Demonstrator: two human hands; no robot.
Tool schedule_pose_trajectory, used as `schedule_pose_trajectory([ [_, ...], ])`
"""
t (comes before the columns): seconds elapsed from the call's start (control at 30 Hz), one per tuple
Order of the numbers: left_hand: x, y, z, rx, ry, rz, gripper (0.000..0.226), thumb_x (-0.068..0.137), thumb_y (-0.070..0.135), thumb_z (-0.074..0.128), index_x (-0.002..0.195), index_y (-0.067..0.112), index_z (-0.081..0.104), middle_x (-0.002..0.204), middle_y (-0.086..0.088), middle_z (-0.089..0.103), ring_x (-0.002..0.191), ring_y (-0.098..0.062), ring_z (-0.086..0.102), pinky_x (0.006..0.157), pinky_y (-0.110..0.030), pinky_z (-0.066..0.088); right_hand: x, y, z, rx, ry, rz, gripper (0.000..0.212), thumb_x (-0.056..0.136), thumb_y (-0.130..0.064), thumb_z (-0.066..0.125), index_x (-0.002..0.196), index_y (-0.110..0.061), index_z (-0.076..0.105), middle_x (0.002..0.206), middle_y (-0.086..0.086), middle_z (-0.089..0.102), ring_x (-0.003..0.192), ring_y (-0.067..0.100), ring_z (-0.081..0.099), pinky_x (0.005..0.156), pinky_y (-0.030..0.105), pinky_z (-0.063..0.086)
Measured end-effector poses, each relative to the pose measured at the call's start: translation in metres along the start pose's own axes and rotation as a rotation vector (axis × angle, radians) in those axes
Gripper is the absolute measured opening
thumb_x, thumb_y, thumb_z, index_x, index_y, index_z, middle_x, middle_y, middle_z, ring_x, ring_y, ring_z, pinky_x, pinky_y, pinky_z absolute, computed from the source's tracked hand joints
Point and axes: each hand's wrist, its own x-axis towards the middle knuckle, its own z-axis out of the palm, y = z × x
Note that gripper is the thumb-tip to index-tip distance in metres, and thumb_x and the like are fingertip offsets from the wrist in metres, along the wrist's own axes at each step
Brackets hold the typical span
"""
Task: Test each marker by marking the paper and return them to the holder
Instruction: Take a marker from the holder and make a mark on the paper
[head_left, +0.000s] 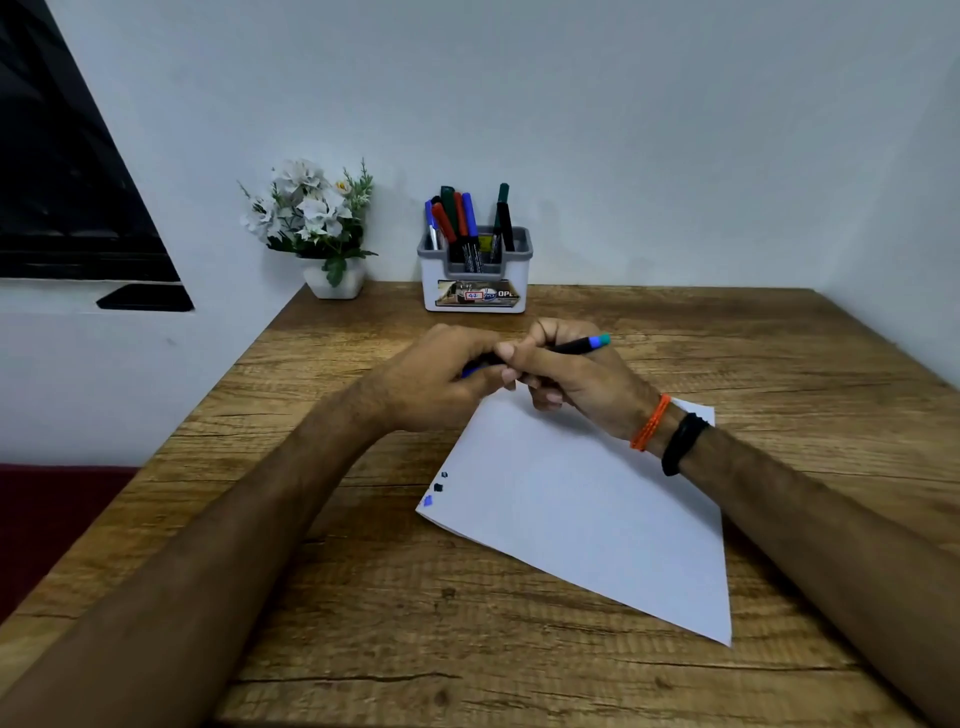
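Black-barrelled marker with blue-and-teal end (576, 345) — held level above the wooden table (519, 649), right hand (566, 371) curled round its barrel, left hand (441, 376) gripping its blue cap end — beyond white paper sheet (587, 519); grey-and-white marker holder (475, 283) behind.

A brown wooden table with a rough grain (363, 623) carries everything. A white sheet of paper (587, 509) lies flat on it at an angle, with three small ink marks near its left corner. At the far edge stand a white and grey plastic marker holder (475, 291) and, to its left, a small white pot of white artificial flowers (335, 280).
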Motion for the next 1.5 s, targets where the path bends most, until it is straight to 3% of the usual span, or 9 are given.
schedule_pose_trajectory([
  [0.27, 0.0, 0.003, -0.003, -0.108, -0.016, 0.042, 0.017, 0.098, 0.024, 0.052, 0.083, 0.031, 0.059, 0.063, 0.026, 0.056, 0.055, 0.004, 0.049, 0.055, -0.008, 0.032, 0.002, -0.003, -0.002, 0.19, -0.046, 0.04, 0.03, 0.093, -0.005, 0.058, 0.066, -0.007, 0.046, 0.052, 0.003, 0.049, 0.036, 0.007, 0.033, 0.041, 0.019, 0.028],
  [0.4, 0.0, -0.005, -0.005, -0.143, -0.019, -0.02, 0.025, 0.089, 0.047, 0.057, 0.09, 0.024, 0.066, 0.072, 0.015, 0.06, 0.061, -0.01, 0.055, 0.057, -0.031, 0.044, 0.003, -0.003, -0.004, 0.159, -0.024, 0.01, 0.023, 0.087, -0.009, 0.067, 0.069, -0.006, 0.053, 0.052, 0.002, 0.049, 0.037, 0.009, 0.035, 0.042, 0.019, 0.03],
  [0.5, -0.003, -0.013, -0.014, -0.055, -0.041, -0.145, 0.046, 0.072, 0.06, 0.071, 0.105, 0.029, 0.066, 0.078, 0.01, 0.063, 0.068, -0.003, 0.059, 0.066, -0.03, 0.048, 0.003, -0.007, -0.004, 0.179, 0.022, 0.003, 0.006, 0.082, -0.01, 0.058, 0.084, -0.004, 0.06, 0.052, 0.005, 0.051, 0.037, 0.011, 0.038, 0.043, 0.019, 0.031],
  [0.63, -0.008, -0.025, -0.019, 0.039, 0.02, -0.314, 0.039, 0.076, 0.044, 0.074, 0.11, 0.027, 0.064, 0.072, 0.02, 0.044, 0.063, 0.002, 0.042, 0.057, -0.02, 0.033, -0.004, -0.011, -0.005, 0.158, -0.068, 0.08, 0.033, 0.079, -0.014, 0.044, 0.097, 0.003, 0.066, 0.066, 0.014, 0.068, 0.046, 0.017, 0.057, 0.046, 0.022, 0.041],
  [0.7, -0.008, -0.029, -0.017, 0.062, -0.007, -0.344, 0.04, 0.078, 0.041, 0.073, 0.114, 0.028, 0.062, 0.083, 0.014, 0.051, 0.069, 0.002, 0.043, 0.06, -0.024, 0.035, -0.011, -0.01, 0.0, 0.138, -0.127, 0.113, 0.036, 0.079, -0.015, 0.043, 0.096, 0.004, 0.07, 0.074, 0.017, 0.072, 0.054, 0.019, 0.065, 0.048, 0.023, 0.047],
  [0.77, -0.009, -0.031, -0.015, 0.076, -0.041, -0.361, 0.043, 0.078, 0.04, 0.073, 0.117, 0.028, 0.06, 0.096, 0.011, 0.054, 0.074, 0.001, 0.046, 0.064, -0.025, 0.037, -0.016, -0.008, 0.007, 0.121, -0.154, 0.125, 0.032, 0.082, -0.014, 0.048, 0.094, 0.002, 0.072, 0.076, 0.018, 0.072, 0.058, 0.019, 0.068, 0.05, 0.022, 0.05],
  [0.9, -0.01, -0.028, -0.013, 0.078, -0.071, -0.353, 0.051, 0.076, 0.035, 0.076, 0.122, 0.025, 0.058, 0.083, 0.016, 0.045, 0.071, 0.001, 0.044, 0.061, -0.021, 0.034, -0.02, -0.009, 0.022, 0.005, -0.173, 0.122, 0.015, 0.083, -0.012, 0.061, 0.088, -0.002, 0.071, 0.07, 0.011, 0.069, 0.053, 0.014, 0.063, 0.049, 0.022, 0.05],
  [1.13, -0.008, -0.028, -0.012, 0.07, -0.123, -0.369, 0.058, 0.072, 0.036, 0.08, 0.123, 0.026, 0.055, 0.075, 0.015, 0.042, 0.065, -0.001, 0.042, 0.061, -0.025, 0.036, -0.031, -0.003, 0.038, -0.071, -0.168, 0.18, 0.012, 0.09, 0.005, 0.06, 0.091, 0.005, 0.072, 0.071, 0.015, 0.07, 0.055, 0.017, 0.066, 0.054, 0.026, 0.057],
  [1.5, -0.007, -0.027, -0.014, 0.054, -0.148, -0.392, 0.063, 0.065, 0.038, 0.082, 0.121, 0.027, 0.055, 0.07, 0.016, 0.041, 0.051, 0.001, 0.045, 0.058, -0.022, 0.034, -0.033, 0.003, 0.04, -0.205, -0.123, 0.121, 0.01, 0.087, 0.005, 0.064, 0.089, 0.006, 0.074, 0.063, 0.009, 0.071, 0.05, 0.013, 0.066, 0.05, 0.026, 0.056],
])
